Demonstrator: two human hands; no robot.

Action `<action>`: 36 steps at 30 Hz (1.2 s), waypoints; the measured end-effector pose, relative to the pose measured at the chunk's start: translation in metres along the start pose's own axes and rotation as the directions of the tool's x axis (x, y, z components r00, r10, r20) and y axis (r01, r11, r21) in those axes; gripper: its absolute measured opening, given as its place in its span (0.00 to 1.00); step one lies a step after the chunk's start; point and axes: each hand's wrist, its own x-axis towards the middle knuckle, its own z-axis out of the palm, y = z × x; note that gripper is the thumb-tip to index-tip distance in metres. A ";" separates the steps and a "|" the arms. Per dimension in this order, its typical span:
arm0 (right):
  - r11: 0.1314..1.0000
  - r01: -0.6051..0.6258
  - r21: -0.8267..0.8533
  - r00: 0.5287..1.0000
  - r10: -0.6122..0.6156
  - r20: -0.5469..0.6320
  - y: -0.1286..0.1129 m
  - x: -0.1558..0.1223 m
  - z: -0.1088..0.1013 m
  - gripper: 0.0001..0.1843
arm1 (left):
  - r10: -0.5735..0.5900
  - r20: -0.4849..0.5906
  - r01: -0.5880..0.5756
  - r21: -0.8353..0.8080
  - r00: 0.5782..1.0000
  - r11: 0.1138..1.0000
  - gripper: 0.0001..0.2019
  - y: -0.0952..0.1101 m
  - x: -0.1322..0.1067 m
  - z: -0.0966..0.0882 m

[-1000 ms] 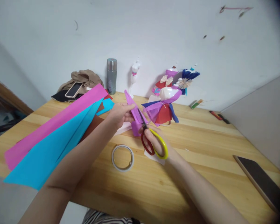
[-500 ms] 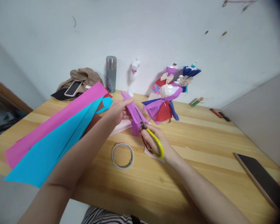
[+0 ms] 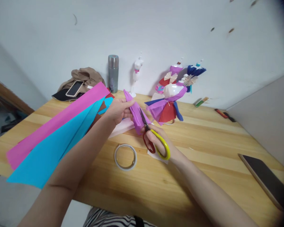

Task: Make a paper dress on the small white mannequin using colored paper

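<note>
Above the middle of the table, my left hand [image 3: 120, 110] pinches a folded piece of purple crepe paper [image 3: 135, 111] between thumb and fingers. My right hand [image 3: 159, 138] grips a pair of scissors [image 3: 164, 143] with one yellow and one red handle loop. Their dark blades point up and left and lie against the purple paper. Just right of the paper stands a figure in a purple, red and blue paper skirt [image 3: 167, 112]. Beneath my hands, a roll of tape [image 3: 115, 154] lies flat on the wooden table [image 3: 156, 192].
Pink paper [image 3: 61, 123] and blue paper [image 3: 44, 154] spread over the left side. A steel flask [image 3: 113, 75], a phone [image 3: 74, 88] on brown cloth [image 3: 90, 77] and a white figure [image 3: 137, 71] stand or lie behind. Dressed figures [image 3: 176, 71] are at the wall; a tablet [image 3: 262, 176] lies right.
The scissors have shifted slightly right and their handle loops have spread wider. The purple paper has tilted and opened out a little around the blades. The view has shifted slightly.
</note>
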 end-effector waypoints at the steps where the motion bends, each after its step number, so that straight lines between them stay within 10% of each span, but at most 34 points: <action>1: 1.000 0.001 0.005 1.000 -0.001 0.004 0.000 0.000 0.000 0.23 | 0.004 0.001 -0.004 0.004 1.000 1.000 0.08 -0.001 0.000 0.000; 36: 0.999 -0.041 -0.002 0.997 0.041 -0.068 0.001 -0.002 0.008 0.20 | -0.047 0.041 0.045 0.044 0.998 0.998 0.15 0.004 -0.004 0.001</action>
